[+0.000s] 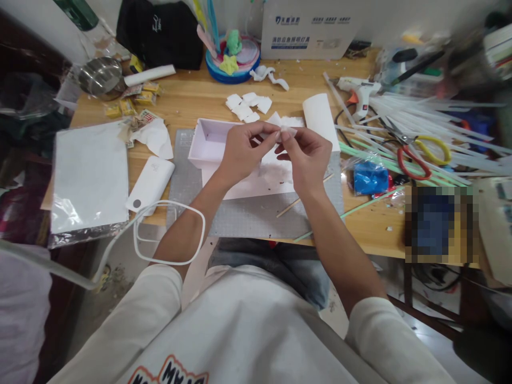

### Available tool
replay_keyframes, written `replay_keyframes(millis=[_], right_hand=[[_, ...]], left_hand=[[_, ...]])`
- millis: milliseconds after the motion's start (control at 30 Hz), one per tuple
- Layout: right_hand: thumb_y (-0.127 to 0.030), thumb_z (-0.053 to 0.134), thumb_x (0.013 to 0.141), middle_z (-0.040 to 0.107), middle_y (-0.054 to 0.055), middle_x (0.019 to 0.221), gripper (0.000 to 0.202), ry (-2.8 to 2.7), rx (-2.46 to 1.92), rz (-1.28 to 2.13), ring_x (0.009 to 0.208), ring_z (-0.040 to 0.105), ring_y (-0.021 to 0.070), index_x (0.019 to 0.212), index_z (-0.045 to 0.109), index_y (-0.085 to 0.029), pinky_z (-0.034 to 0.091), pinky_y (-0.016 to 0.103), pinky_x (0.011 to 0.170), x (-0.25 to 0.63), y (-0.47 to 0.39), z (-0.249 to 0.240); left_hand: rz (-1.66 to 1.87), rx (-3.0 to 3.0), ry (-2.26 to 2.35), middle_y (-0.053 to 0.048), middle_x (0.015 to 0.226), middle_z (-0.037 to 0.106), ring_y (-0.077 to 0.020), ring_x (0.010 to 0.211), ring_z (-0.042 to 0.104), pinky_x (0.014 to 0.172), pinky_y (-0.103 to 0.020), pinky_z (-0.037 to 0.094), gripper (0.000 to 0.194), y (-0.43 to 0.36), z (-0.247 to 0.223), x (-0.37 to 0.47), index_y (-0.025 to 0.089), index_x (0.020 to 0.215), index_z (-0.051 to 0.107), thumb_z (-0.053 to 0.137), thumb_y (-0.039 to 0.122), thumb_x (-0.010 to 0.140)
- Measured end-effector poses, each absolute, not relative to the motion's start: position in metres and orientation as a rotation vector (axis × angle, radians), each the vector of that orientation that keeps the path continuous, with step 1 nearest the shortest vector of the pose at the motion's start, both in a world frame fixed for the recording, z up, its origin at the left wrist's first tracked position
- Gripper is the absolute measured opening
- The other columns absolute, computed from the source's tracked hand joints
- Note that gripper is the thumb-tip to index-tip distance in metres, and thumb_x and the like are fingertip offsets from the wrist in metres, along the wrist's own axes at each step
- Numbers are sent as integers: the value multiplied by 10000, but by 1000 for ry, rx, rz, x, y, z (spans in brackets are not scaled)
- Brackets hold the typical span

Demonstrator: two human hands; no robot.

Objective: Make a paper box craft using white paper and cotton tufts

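Note:
My left hand (245, 152) and my right hand (310, 160) meet above the work mat, fingertips pinched together on a small white piece of thin paper (290, 130). Both hands are closed on it. Beside my left hand stands an open pale lilac box (206, 152), partly covered by that hand. Under the hands lies a white sheet (248, 186) with a few dark specks. Behind my right hand is a curled white paper roll (318, 109). Several torn white pieces (244, 109) lie beyond the box.
A grey cutting mat (240, 221) bears a thin wooden stick (290, 207). To the right are scissors (406, 140), a glue gun (362, 93) and many glue sticks (432, 114). A white power bank (151, 184) with a cable (202, 234) and a bagged paper stack (90, 178) lie left.

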State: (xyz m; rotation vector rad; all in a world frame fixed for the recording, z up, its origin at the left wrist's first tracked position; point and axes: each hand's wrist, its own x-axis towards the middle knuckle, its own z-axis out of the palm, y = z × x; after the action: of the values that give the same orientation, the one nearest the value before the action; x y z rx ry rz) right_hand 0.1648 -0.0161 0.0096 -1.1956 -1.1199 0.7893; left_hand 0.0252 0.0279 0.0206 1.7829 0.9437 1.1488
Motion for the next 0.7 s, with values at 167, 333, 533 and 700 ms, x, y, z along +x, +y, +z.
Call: replay_keyframes(millis=[167, 333, 533, 700], right_hand=[[-629, 678, 849, 664, -33, 720, 385, -1051, -1192, 781, 611, 658, 94, 883, 698, -247, 559, 224, 536, 168, -13, 4], [-654, 689, 828, 674, -30, 730, 411, -993, -1189, 852, 611, 656, 92, 881, 683, -246, 547, 213, 521, 171, -10, 1], [-674, 622, 871, 671, -24, 751, 423, -1077, -1168, 838, 618, 657, 89, 899, 655, -253, 526, 202, 503, 174, -7, -6], [-667, 631, 870, 665, -25, 747, 416, -1077, -1162, 850, 614, 651, 90, 910, 656, -254, 518, 205, 501, 177, -5, -11]], left_hand=[[1178, 1767, 989, -7, 869, 778, -102, 711, 676, 598, -251, 490, 287, 33, 19, 22, 215, 941, 737, 705, 499, 903], [1230, 1708, 1069, 5, 811, 752, -96, 665, 642, 571, -255, 473, 229, 38, 20, 19, 220, 911, 738, 714, 447, 900], [1256, 1698, 1112, 0, 751, 721, -120, 642, 632, 582, -269, 506, 126, 44, 20, 12, 251, 892, 758, 717, 369, 883], [1290, 1735, 1127, 5, 754, 731, -143, 667, 646, 615, -300, 536, 106, 50, 19, 6, 276, 874, 755, 717, 375, 878]])
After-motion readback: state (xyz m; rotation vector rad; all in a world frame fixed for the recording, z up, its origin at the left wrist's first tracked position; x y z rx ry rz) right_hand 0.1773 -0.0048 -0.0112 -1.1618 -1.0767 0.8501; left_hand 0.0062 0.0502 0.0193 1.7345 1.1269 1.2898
